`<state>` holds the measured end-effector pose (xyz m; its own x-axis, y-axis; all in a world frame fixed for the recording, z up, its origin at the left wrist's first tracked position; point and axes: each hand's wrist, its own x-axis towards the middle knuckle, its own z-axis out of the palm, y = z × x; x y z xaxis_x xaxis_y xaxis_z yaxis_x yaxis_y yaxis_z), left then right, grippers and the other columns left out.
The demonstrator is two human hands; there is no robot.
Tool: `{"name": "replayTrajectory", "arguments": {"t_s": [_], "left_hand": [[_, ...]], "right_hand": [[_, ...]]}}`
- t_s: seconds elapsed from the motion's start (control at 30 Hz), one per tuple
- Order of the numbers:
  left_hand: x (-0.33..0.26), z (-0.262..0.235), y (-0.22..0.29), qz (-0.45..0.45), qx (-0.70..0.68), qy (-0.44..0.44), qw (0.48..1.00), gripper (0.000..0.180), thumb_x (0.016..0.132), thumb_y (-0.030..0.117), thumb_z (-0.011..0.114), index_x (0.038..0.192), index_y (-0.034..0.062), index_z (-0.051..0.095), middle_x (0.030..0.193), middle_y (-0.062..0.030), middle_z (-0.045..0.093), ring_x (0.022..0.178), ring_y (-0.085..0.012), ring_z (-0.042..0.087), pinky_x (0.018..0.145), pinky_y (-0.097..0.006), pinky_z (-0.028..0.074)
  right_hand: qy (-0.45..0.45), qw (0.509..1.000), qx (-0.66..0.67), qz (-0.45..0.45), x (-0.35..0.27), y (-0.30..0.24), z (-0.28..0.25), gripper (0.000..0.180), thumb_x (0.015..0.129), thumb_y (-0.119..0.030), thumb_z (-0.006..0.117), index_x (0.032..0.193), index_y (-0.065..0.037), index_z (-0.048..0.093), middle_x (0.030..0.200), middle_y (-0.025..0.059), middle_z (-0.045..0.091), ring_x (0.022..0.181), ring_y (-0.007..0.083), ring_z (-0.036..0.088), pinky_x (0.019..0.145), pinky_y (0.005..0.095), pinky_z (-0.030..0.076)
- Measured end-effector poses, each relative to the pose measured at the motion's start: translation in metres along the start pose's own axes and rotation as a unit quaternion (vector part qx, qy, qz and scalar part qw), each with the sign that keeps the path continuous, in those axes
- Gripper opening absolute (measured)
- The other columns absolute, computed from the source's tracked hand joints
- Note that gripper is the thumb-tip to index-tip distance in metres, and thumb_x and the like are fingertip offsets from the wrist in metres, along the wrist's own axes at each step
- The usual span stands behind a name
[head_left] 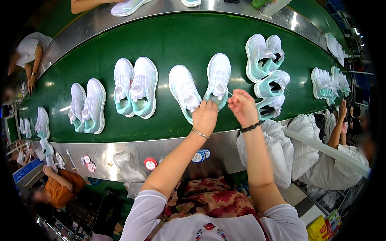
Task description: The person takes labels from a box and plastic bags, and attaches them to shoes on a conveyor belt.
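A pair of white and mint-green sneakers lies in front of me, toes pointing away: a left shoe [183, 82] and a right shoe [219, 72]. Each has a clear round dial on its tongue. My left hand [205, 117] is closed at the collars between the two heels, its fingertips against the right shoe; what they grip is hidden. Just beside that shoe's heel, my right hand [243, 106] pinches a thin white cord [230, 93], which runs toward the shoe's dial.
Similar pairs stand on the green belt [161, 44] to the left; more sneakers [265, 58] cluster at right. A metal ledge [120, 152] in front of me carries a clear plastic bag [129, 165], red round labels [150, 163] and blue ones [200, 155]. White bags [277, 152] hang at right. Other people work around the belt.
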<state>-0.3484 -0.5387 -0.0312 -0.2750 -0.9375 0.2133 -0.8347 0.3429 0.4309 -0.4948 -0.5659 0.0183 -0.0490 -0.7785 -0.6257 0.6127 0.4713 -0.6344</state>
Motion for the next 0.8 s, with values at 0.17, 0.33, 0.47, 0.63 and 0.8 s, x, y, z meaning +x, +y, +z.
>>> {"name": "replayTrajectory", "arguments": {"t_s": [0.17,0.33,0.47,0.63,0.8], "left_hand": [[0.001,-0.002,-0.001,0.004,0.004,0.004,1.000,0.003,0.069,0.011,0.056,0.069,0.0080,0.054,0.074,-0.0030,0.052,0.076,-0.0180,0.054,0.057,-0.029,0.048],[-0.002,-0.001,0.001,0.005,0.015,-0.004,1.000,0.012,0.068,0.016,0.062,0.073,0.0073,0.055,0.081,-0.0035,0.055,0.078,-0.0189,0.054,0.059,-0.031,0.047],[-0.001,-0.005,0.004,0.013,0.040,-0.030,0.999,0.019,0.067,0.019,0.066,0.076,0.0068,0.055,0.087,-0.0035,0.055,0.078,-0.0194,0.053,0.060,-0.032,0.047],[0.006,-0.007,0.006,0.005,0.019,-0.049,0.999,0.015,0.067,0.015,0.063,0.076,0.0059,0.056,0.087,-0.0051,0.054,0.076,-0.0196,0.052,0.057,-0.031,0.047],[0.019,-0.015,0.009,0.043,0.037,-0.007,0.998,0.011,0.063,0.008,0.059,0.073,0.0038,0.057,0.087,-0.0074,0.054,0.074,-0.0211,0.052,0.054,-0.030,0.048]], "right_hand": [[0.001,1.000,0.013,0.009,-0.016,0.009,0.002,0.007,0.084,-0.005,0.055,0.090,-0.002,0.054,0.067,0.0044,0.053,0.068,0.0187,0.057,0.059,0.0277,0.047],[-0.033,0.996,0.051,-0.059,-0.007,-0.009,-0.001,0.014,0.085,-0.007,0.054,0.098,-0.001,0.053,0.071,0.0054,0.055,0.078,0.0197,0.058,0.066,0.0277,0.045],[-0.076,0.987,0.056,-0.128,0.015,-0.036,0.012,0.027,0.086,-0.006,0.053,0.112,0.000,0.049,0.084,0.0098,0.060,0.088,0.0212,0.059,0.067,0.0274,0.045],[-0.107,0.974,0.049,-0.191,0.034,-0.074,0.027,0.032,0.086,-0.004,0.052,0.117,0.001,0.047,0.091,0.0134,0.061,0.092,0.0236,0.059,0.075,0.0300,0.047],[-0.138,0.963,0.051,-0.224,0.055,-0.100,0.038,0.024,0.083,-0.001,0.054,0.106,0.004,0.051,0.091,0.0147,0.060,0.094,0.0256,0.058,0.090,0.0385,0.045]]}}
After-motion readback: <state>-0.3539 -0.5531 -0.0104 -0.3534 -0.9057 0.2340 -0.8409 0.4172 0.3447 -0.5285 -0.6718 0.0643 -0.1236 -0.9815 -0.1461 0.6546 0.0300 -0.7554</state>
